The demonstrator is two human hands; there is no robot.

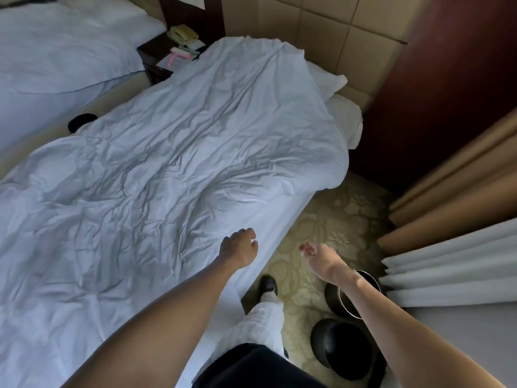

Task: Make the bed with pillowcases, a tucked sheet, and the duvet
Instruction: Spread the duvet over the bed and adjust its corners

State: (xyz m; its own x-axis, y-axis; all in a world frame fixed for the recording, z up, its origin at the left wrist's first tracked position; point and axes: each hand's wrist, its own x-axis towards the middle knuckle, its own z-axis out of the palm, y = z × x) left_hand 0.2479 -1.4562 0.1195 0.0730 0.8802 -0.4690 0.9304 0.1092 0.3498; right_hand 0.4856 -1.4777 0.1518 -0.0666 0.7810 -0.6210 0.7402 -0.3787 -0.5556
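A wrinkled white duvet [173,163] lies spread over the bed, reaching up to the headboard. Two white pillows [331,79] stick out from under its top right corner. The white sheet [275,225] shows on the mattress side below the duvet's right edge. My left hand [240,248] is at that right edge, fingers curled, with a bit of white duvet fabric between thumb and fingers. My right hand [315,254] hovers over the carpet to the right of the bed, fingers loosely curled, holding nothing.
A second bed [56,51] stands to the left, with a dark nightstand [156,56] carrying a telephone [181,35] between the beds. Two black bins [342,345] stand on the patterned carpet [335,219] by my right arm. Curtains [447,219] hang at right. My shoe [268,284] is beside the bed.
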